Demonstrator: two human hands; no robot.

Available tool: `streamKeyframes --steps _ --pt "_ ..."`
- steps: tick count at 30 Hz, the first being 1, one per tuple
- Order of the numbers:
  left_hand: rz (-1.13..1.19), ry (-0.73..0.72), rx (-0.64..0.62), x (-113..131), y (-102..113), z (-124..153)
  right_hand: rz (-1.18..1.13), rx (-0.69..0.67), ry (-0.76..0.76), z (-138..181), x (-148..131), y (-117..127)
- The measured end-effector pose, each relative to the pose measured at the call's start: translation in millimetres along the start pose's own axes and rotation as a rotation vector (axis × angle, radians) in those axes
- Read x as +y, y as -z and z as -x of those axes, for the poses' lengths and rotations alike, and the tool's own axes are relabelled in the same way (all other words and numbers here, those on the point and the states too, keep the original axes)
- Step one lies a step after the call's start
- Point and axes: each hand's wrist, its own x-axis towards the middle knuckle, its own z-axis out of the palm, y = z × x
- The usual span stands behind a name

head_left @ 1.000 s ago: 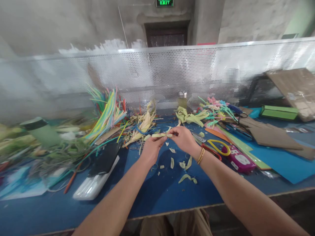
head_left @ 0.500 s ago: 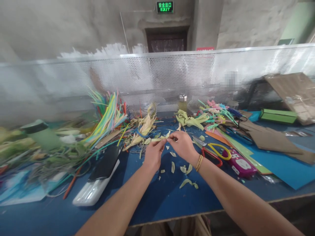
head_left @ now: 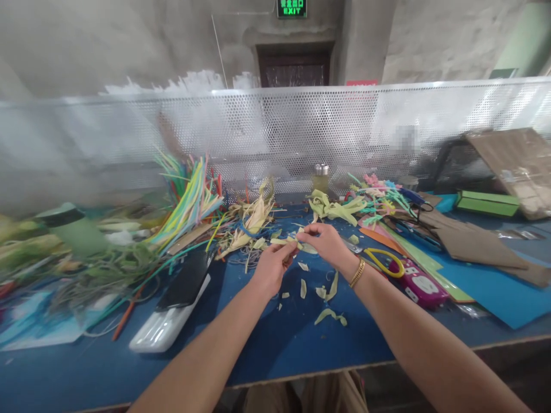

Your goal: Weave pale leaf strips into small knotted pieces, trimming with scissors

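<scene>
My left hand point(head_left: 272, 268) and my right hand point(head_left: 328, 245) meet over the middle of the blue table. A pale green strip of corn husk point(head_left: 282, 241) is pinched in my left fingers. The fingertips of my right hand are closed at the strip's other end, and husk shows just below them. Small torn husk scraps point(head_left: 303, 288) lie below the hands, with a curled piece point(head_left: 326, 315) nearer the front edge. Behind the hands are a dry husk bundle point(head_left: 257, 217) and greener husks point(head_left: 342, 211).
Scissors with a yellow handle point(head_left: 385, 263) and a purple box point(head_left: 418, 285) lie on the right. On the left, a black phone point(head_left: 185, 282) rests on a white case point(head_left: 157, 332) near coloured pipe cleaners point(head_left: 189, 201). A perforated metal screen point(head_left: 297, 129) stands behind.
My right hand has shifted slightly right and up, and its fingertips have drawn a little away from the left ones. The red scissor handle is now mostly behind my right forearm.
</scene>
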Motion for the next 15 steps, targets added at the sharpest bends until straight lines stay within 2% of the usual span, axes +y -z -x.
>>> streamKeyframes --steps 8,15 --pt "-0.064 0.075 -0.099 2.1 3.6 0.5 0.308 -0.064 0.254 -0.2 -4.5 3.0" --pt "-0.093 0.071 -0.087 4.7 3.4 2.6 0.326 -0.154 0.258 -2.5 -2.2 7.0"
